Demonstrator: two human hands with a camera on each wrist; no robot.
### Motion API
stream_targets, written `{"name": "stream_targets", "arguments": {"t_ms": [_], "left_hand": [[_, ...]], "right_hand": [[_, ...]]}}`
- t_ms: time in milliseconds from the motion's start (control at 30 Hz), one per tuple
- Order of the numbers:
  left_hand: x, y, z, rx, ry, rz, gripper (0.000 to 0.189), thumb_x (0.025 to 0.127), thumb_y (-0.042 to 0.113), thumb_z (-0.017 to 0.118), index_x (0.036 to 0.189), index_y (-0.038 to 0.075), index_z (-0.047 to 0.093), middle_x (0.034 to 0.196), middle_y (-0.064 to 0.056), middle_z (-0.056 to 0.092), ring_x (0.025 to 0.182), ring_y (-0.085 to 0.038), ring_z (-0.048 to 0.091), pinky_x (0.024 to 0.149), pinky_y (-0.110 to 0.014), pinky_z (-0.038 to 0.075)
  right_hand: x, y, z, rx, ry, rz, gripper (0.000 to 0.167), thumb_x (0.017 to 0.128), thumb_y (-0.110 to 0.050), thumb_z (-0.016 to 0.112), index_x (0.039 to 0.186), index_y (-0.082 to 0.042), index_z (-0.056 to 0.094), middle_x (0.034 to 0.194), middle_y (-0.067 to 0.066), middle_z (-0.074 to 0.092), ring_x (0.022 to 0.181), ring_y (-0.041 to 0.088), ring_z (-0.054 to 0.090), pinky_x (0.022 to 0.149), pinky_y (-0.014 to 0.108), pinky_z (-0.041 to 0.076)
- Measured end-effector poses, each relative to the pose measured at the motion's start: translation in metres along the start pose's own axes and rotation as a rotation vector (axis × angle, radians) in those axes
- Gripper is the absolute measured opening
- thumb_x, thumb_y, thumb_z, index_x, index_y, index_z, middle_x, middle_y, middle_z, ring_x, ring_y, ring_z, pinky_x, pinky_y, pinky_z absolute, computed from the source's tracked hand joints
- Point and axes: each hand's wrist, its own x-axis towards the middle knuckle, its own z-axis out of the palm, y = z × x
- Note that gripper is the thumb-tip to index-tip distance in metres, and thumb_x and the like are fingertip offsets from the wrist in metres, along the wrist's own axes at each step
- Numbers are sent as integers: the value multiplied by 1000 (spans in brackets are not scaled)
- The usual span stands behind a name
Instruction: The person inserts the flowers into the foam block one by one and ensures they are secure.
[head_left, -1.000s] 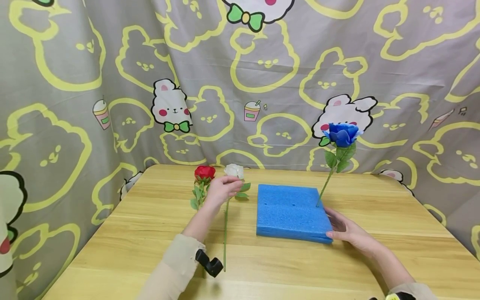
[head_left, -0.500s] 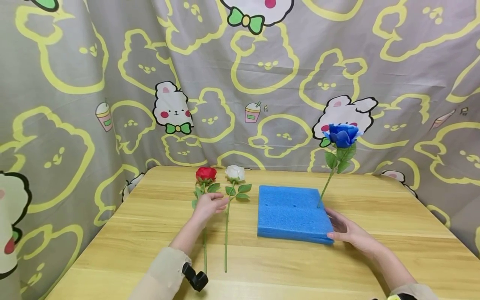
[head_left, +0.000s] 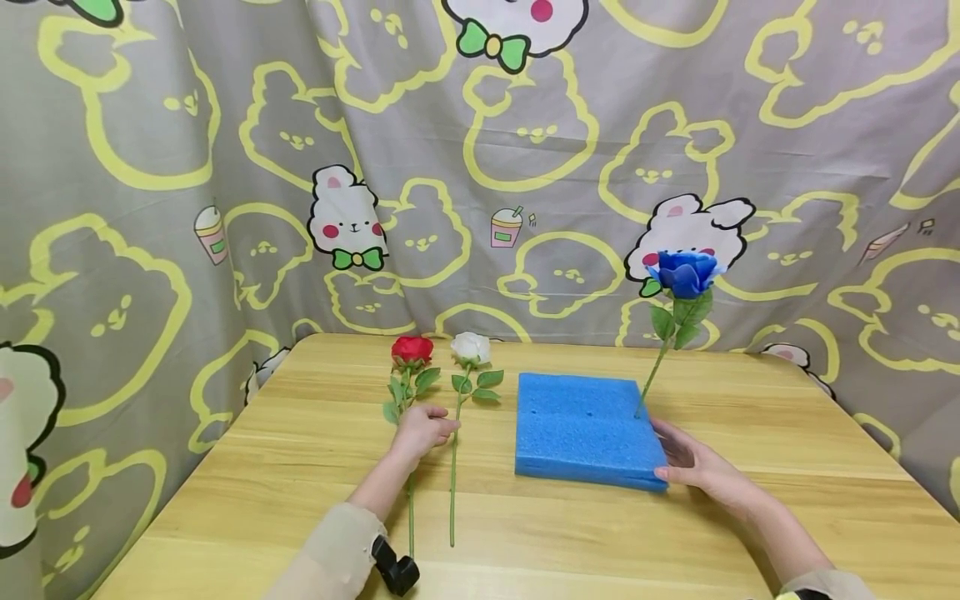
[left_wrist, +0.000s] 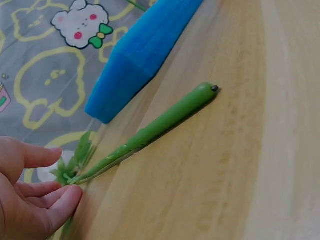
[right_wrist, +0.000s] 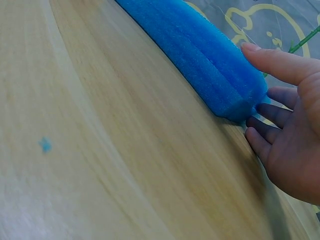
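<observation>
A white rose (head_left: 470,348) with a long green stem (left_wrist: 160,120) lies on the table. My left hand (head_left: 422,432) reaches low over the table, fingertips right at that stem; in the left wrist view its thumb stands apart from the fingers. The forearm crosses over the stem of a red rose (head_left: 412,350) just to the left. A blue foam block (head_left: 585,429) lies right of the roses. My right hand (head_left: 697,462) rests against its right end, thumb at the front corner, fairly straight fingers along the side (right_wrist: 280,107). A blue rose (head_left: 684,275) stands in the block, leaning right.
Small holes (head_left: 589,413) show in the top of the foam. The wooden table (head_left: 540,542) backs onto a grey patterned curtain (head_left: 420,125). A small blue scrap (right_wrist: 45,145) lies on the table in the right wrist view.
My left hand has drawn back from beside the white bloom, down along the stem toward me. The right hand, the foam block and the roses stay in place.
</observation>
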Motion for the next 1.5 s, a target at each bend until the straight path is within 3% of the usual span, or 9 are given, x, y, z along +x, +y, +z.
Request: {"name": "stream_targets", "arguments": {"t_ms": [167, 333, 633, 800, 967, 1133, 1333, 1400, 1500], "left_hand": [[3, -2, 4, 25, 26, 11, 38, 79, 2, 69, 111, -14, 55, 95, -19, 62, 73, -21, 63, 66, -30, 54], [5, -2, 9, 136, 41, 14, 40, 74, 0, 72, 109, -10, 57, 88, -14, 61, 70, -19, 57, 61, -28, 49], [9, 3, 17, 314, 74, -1, 47, 69, -3, 71, 114, -7, 58, 116, -24, 57, 107, -39, 52, 84, -46, 47], [12, 4, 16, 300, 86, -28, 43, 69, -4, 68, 111, -5, 57, 101, -20, 62, 87, -31, 58, 67, -36, 51], [12, 8, 10, 171, 54, -83, 42, 73, -4, 65, 113, -6, 54, 74, -13, 59, 62, -21, 57, 48, -26, 49], [13, 8, 6, 89, -12, -116, 32, 76, -6, 64, 107, -8, 56, 79, -12, 55, 67, -20, 54, 53, -28, 50], [12, 13, 1, 111, -98, -141, 17, 78, -6, 62, 95, -6, 60, 86, -15, 55, 73, -23, 54, 61, -31, 53], [11, 14, 1, 118, -114, -144, 15, 78, -6, 62, 93, -6, 60, 86, -15, 54, 73, -22, 54, 61, -31, 53], [12, 12, 2, 104, -137, -137, 14, 79, -6, 60, 93, -8, 60, 86, -13, 55, 70, -20, 52, 59, -30, 52]], "right_hand": [[0, 0, 1, 3, 7, 0, 74, 89, -4, 57, 143, 11, 9, 145, 37, 8, 111, -14, 37, 91, 10, 32], [0, 0, 1, -1, 10, -1, 74, 89, -5, 57, 143, 10, 9, 145, 36, 8, 111, -15, 37, 91, 10, 32], [0, 0, 1, -1, 12, -14, 74, 89, -4, 57, 142, 12, 9, 144, 37, 7, 111, -15, 36, 91, 9, 31], [0, -1, 1, -6, 7, -11, 74, 89, -5, 57, 143, 12, 9, 145, 37, 7, 112, -15, 36, 91, 9, 31], [0, -1, 1, -11, 5, -7, 73, 90, -5, 57, 143, 11, 9, 145, 36, 7, 111, -15, 35, 91, 9, 32], [0, 0, 0, -23, 11, -1, 73, 90, -5, 57, 143, 10, 10, 146, 35, 8, 114, -12, 35, 91, 9, 31], [0, 2, -1, -58, 24, 23, 72, 90, -7, 57, 144, 8, 12, 147, 33, 10, 130, 29, 27, 92, 10, 31], [0, 3, -2, -55, 27, 34, 73, 90, -8, 57, 144, 7, 11, 147, 32, 9, 130, 19, 30, 91, 10, 31], [0, 1, -1, -55, 27, 34, 73, 90, -7, 58, 144, 8, 11, 147, 32, 10, 130, 24, 30, 91, 10, 31]]}}
